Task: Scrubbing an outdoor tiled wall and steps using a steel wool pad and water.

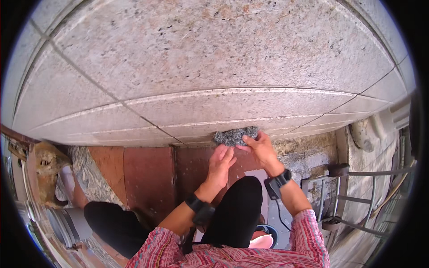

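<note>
A grey steel wool scouring pad [234,135] rests against the bottom of a pale, speckled tiled wall [234,110]. My right hand [263,149] grips the pad's right end, thumb on the near face. My left hand [221,164] comes up from below, its fingertips at the pad's lower edge and close to the right hand's fingers; whether it grips the pad is unclear. Both wrists wear black straps with small devices. Dark red floor tiles [147,177] lie below the hands, by my bent knees.
A grey tubular metal frame [355,199] stands at the right, near a pale pipe [362,135]. By my right knee is a bucket [274,232] with a pink vessel [261,242]. A grey cylindrical container [72,222] and a tan animal [48,174] are at the left.
</note>
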The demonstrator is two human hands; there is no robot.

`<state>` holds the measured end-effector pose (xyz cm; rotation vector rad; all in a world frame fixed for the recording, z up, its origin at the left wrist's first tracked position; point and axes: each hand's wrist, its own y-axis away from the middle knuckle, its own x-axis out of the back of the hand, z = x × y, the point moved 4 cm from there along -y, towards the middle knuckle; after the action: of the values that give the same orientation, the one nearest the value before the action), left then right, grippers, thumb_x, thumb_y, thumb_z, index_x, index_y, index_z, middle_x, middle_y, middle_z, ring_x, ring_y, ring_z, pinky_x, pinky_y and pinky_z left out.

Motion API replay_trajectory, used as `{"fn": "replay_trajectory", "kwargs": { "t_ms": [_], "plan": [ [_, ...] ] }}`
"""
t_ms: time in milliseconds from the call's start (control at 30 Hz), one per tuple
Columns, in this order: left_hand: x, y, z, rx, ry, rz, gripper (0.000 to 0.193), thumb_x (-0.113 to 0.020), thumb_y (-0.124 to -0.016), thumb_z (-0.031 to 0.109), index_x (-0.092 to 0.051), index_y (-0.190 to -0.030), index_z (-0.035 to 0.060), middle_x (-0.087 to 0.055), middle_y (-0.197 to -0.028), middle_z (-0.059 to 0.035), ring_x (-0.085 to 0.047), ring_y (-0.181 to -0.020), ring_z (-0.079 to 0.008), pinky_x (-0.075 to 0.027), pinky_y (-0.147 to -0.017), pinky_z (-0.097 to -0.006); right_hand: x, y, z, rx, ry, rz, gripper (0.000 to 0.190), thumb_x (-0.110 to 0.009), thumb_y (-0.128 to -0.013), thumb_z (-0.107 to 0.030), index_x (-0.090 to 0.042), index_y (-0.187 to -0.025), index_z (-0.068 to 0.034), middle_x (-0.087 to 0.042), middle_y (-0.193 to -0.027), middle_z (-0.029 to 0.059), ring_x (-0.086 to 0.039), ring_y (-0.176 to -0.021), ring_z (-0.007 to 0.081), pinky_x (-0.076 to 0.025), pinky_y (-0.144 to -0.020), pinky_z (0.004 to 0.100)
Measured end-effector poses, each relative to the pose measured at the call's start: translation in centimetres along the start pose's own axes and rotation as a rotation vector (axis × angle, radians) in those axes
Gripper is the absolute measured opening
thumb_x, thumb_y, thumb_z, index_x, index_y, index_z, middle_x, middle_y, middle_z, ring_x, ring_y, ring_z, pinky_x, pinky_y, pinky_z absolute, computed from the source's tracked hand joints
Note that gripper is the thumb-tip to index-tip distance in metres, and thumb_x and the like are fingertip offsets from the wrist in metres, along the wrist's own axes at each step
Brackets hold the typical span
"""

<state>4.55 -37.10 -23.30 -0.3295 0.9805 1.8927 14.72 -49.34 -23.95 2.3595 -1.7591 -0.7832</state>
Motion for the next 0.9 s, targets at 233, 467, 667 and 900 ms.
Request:
{"fn": "replay_trajectory", "kwargs": {
  "t_ms": [233, 467, 667, 900],
  "plan": [
    [1.2, -4.8, -0.8, -0.008, -0.205, -0.098, 0.027, -0.061, -0.088, 0.032, -0.057, -0.097, 0.0076, -0.061, -0.097, -0.0036, -0.060, -0.095, -0.0192, -0.048, -0.086, -0.0384, -1.1, -1.2, 1.4, -0.018, 0.008, 0.092, 0.022, -0.060, -0.084, 0.001, -0.049, -0.103, 0.007, -0.059, -0.099, 0.0151, -0.063, -0.082, 0.0239, -0.060, -0.065, 0.0356],
    [-1.0, 0.4, 3.9, -0.283, -0.118, 0.131, 0.036, -0.059, -0.089, 0.037, -0.049, -0.099, 0.0036, -0.057, -0.100, -0.0110, -0.062, -0.090, -0.0232, -0.052, -0.080, -0.0370, -6.4, 3.4, -3.1, 0.152, -0.100, 0.038, 0.023, -0.064, -0.083, -0.006, -0.049, -0.097, 0.003, -0.059, -0.087, 0.0097, -0.062, -0.073, 0.0194, -0.055, -0.063, 0.0282],
    [1.9, -4.9, 1.7, -0.002, -0.074, 0.160, 0.030, -0.053, -0.093, 0.026, -0.048, -0.106, -0.0015, -0.058, -0.104, -0.0143, -0.062, -0.093, -0.0286, -0.053, -0.082, -0.0423, -3.7, -1.3, 2.3, 0.219, 0.208, 0.218, 0.017, -0.065, -0.077, -0.002, -0.057, -0.092, 0.003, -0.059, -0.080, 0.0057, -0.058, -0.067, 0.0135, -0.051, -0.057, 0.0253],
    [3.6, -6.4, 0.8, 0.089, -0.096, 0.024, 0.021, -0.051, -0.092, 0.013, -0.052, -0.108, -0.0011, -0.059, -0.104, -0.0140, -0.062, -0.091, -0.0287, -0.052, -0.082, -0.0417, 2.6, -6.0, 11.4, 0.172, 0.469, 0.445, 0.013, -0.069, -0.077, -0.007, -0.060, -0.086, -0.004, -0.056, -0.070, -0.0005, -0.053, -0.062, 0.0081, -0.044, -0.051, 0.0214]
  ]
}}
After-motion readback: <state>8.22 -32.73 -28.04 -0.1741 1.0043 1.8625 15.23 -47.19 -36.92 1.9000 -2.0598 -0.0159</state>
